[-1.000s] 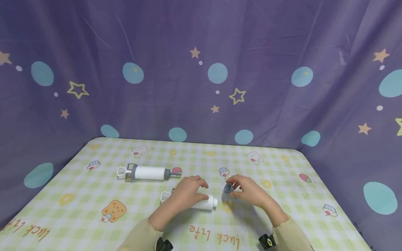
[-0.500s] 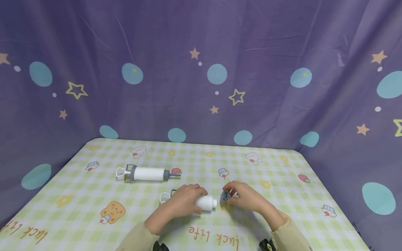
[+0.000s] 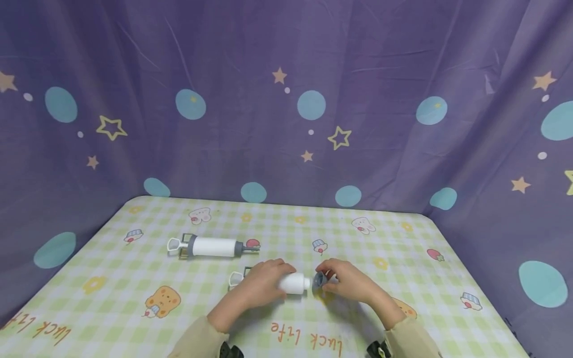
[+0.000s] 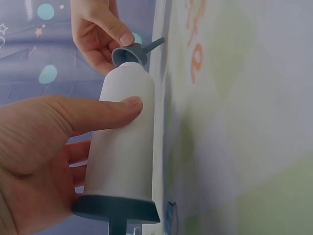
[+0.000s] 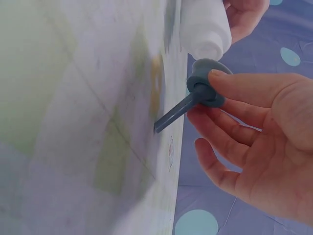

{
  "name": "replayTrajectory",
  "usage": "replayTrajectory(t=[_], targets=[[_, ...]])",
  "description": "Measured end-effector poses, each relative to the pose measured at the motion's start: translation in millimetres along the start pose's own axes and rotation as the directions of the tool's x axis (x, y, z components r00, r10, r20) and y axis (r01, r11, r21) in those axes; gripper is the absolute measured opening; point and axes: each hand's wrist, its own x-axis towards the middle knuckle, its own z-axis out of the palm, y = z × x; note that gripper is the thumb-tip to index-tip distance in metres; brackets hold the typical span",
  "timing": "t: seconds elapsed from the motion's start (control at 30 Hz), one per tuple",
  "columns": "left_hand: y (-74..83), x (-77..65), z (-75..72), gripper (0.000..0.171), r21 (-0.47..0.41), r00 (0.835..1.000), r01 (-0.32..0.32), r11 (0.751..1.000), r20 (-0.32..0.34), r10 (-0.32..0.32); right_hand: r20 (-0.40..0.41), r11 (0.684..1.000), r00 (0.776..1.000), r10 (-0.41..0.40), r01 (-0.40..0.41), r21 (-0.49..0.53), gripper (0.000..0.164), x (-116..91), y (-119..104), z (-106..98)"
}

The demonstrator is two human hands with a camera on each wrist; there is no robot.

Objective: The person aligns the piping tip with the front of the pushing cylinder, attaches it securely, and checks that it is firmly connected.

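My left hand [image 3: 265, 283] grips a white cylinder [image 3: 293, 283] with a grey collar and a white pull handle at its left end, much like a large syringe or pump barrel. In the left wrist view the thumb lies along the barrel [image 4: 122, 161]. Its narrow white neck [image 5: 209, 48] points at my right hand [image 3: 349, 281]. Between thumb and fingers the right hand pinches a grey nozzle cap [image 3: 319, 281], its wide mouth facing that neck at very close range. In the right wrist view the thin spout [image 5: 176, 116] slants away from the barrel toward the tabletop.
A second white cylinder [image 3: 214, 247] lies further back on the left, with its grey nozzle fitted and its handle to the left. A checked cloth with printed pictures covers the table [image 3: 385, 318]. A purple curtain [image 3: 250, 149] hangs behind.
The left hand has closed round the white cylinder, and its neck end has risen slightly. The right hand has brought the nozzle cap left and toward me, up to the neck.
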Motion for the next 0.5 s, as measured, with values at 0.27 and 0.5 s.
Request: replayTrajectory(t=[0.27, 0.5], targets=[[0.3, 3.8, -7.4, 0.049, 0.040, 0.993, -0.021, 0.999, -0.119, 0.025, -0.086, 0.999, 0.995, -0.042, 0.040, -0.025, 0.038, 3.2, -3.1, -1.9], [1.3, 7.4, -10.2, 0.051, 0.035, 0.989, -0.004, 0.999, -0.145, 0.009, -0.140, 1.000, 0.990, -0.006, 0.008, 0.013, 0.038, 8.4, -8.8, -3.9]])
